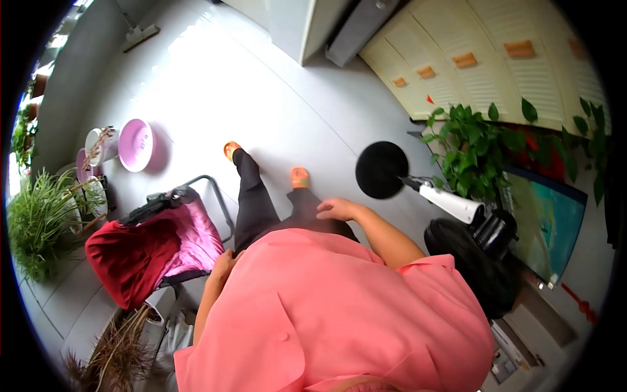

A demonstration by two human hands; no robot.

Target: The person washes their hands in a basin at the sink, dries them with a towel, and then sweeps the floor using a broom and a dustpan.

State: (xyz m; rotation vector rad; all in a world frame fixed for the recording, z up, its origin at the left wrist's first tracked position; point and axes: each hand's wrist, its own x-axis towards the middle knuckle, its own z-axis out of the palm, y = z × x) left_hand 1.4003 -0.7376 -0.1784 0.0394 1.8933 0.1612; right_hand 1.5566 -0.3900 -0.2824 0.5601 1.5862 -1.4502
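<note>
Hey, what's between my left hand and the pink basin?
In the head view, pink cloth and a black frame lie between your left hand and the pink basin.

Bare right hand [336, 209] over right thigh in dark-grey trousers [304, 204], loosely bent fingers pointing inward, nothing held; bare right forearm [386, 240] angled across from bent elbow. Bare left hand [224, 264] low beside left hip, fingers partly hidden; bare left forearm [208, 299] hanging close along torso.
</note>
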